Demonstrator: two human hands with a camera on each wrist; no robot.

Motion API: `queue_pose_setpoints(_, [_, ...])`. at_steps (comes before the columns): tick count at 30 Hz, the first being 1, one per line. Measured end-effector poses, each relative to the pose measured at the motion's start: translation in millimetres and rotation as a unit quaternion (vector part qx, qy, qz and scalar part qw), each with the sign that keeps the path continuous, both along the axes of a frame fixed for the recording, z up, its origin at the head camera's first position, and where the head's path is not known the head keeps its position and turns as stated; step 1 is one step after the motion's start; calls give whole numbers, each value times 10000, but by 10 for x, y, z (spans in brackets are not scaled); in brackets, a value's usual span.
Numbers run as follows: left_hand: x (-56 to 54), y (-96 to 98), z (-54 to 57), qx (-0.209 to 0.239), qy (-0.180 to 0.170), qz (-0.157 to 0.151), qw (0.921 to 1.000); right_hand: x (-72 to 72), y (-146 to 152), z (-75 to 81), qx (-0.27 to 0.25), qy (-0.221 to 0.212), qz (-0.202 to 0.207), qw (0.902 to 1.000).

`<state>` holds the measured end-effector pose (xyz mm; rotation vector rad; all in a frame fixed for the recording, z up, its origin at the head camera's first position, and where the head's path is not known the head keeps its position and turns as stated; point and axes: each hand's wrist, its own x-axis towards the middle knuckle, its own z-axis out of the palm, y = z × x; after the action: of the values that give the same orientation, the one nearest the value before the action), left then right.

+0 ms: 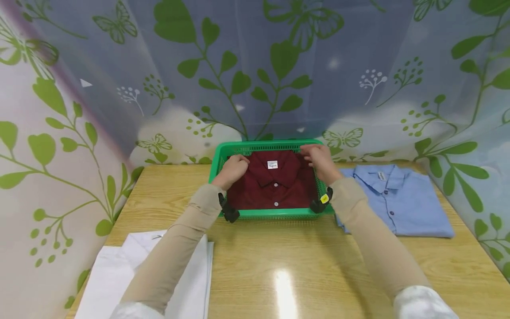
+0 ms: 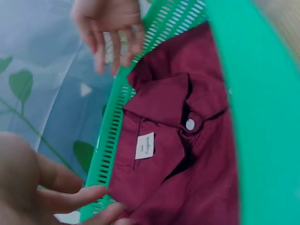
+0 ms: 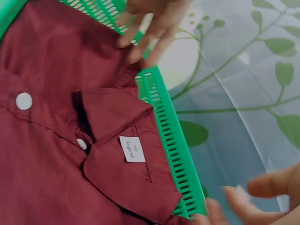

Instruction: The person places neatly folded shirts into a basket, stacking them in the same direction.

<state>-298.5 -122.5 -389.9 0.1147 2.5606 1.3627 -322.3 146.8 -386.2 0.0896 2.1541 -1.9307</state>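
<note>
A folded maroon shirt point(image 1: 275, 186) with a white collar label and white buttons lies face up in a green plastic basket point(image 1: 275, 213). Over the basket's left part is my left hand point(image 1: 234, 169), its fingers loose beside the shirt's collar; whether the fingertips touch the cloth I cannot tell. My right hand point(image 1: 320, 160) is above the basket's far right corner, fingers relaxed. The left wrist view shows the left hand point(image 2: 51, 192) near the slotted rim, holding nothing. In the right wrist view the right hand point(image 3: 262, 199) has spread fingers by the rim.
A folded light blue shirt point(image 1: 414, 204) lies on the wooden table point(image 1: 247, 261) right of the basket. Folded white clothing point(image 1: 107, 274) lies at the front left, partly under the left forearm. A patterned curtain point(image 1: 255, 66) hangs behind the table.
</note>
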Motion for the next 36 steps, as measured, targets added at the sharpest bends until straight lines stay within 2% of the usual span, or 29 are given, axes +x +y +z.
queue_pose_setpoints(3, [-51, -14, -35, 283, -524, -100, 9982, -35, -3, -35, 13, -644, 440, 9970])
queue_pose_setpoints(6, [-66, -53, -60, 374, -1146, -72, 9927, -73, -20, -113, 14, -1114, 839, 9902])
queue_pose_setpoints(9, [-72, -82, -95, 360, -1590, -152, 9865, -115, -30, -200, -85, -1318, 954, 9866])
queue_pose_setpoints(12, [-100, -91, -140, 382, -1823, -268, 9821, -160, -25, -260, -242, -1469, 941, 9844])
queue_pose_setpoints(15, [-176, -114, -227, 403, -1958, -438, 9788, -201, -15, -293, -287, -1629, 951, 9816])
queue_pose_setpoints(18, [-207, -125, -270, 476, -2130, -381, 9752, -227, -11, -305, -238, -1764, 1054, 9784])
queue_pose_setpoints(19, [-200, -125, -272, 532, -2186, -372, 9736, -230, -12, -307, -208, -1804, 1102, 9772])
queue_pose_setpoints(21, [-116, -93, -176, 649, -2318, -287, 9702, -231, -12, -308, -174, -1857, 1158, 9756])
queue_pose_setpoints(24, [-92, -98, -171, 811, -2361, -331, 9678, -235, -5, -305, -140, -1886, 1232, 9742])
queue_pose_setpoints(26, [-101, -107, -183, 851, -2347, -379, 9676, -237, -4, -299, -164, -1878, 1247, 9741])
queue_pose_setpoints(28, [-154, -134, -263, 855, -2316, -407, 9682, -239, -5, -292, -173, -1852, 1252, 9745])
queue_pose_setpoints(36, [-138, -112, -204, 836, -2224, -56, 9713, -219, 4, -215, -297, -1822, 1277, 9745])
